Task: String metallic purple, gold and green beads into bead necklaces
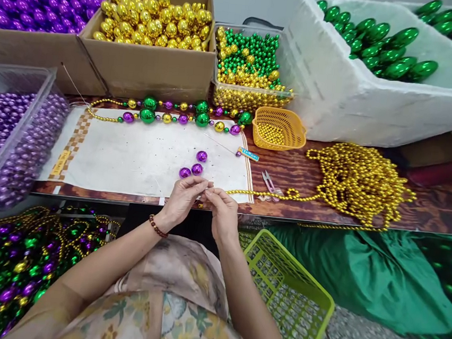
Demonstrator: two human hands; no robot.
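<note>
My left hand [184, 196] and my right hand [222, 210] meet at the table's front edge, fingertips pinched together. Whatever lies between the left fingertips is too small to make out. A gold bead string [275, 195] runs from my right fingers to a heaped pile of gold bead strings [363, 182]; a few gold beads show under the hands. Just beyond are three loose purple beads [197, 169] on a white cloth [131, 155]. Along the cloth's back edge lies a strung necklace [183, 118] of green, purple and gold beads, with a needle on its thread at the left.
Thread snips [268, 181], a small blue packet [249, 154] and an orange basket [299, 135] of gold beads sit to the right. Bead-filled cardboard boxes [148, 68], a clear bin [253, 93] and a white foam box [336, 105] line the back. Below is a green crate [319, 301].
</note>
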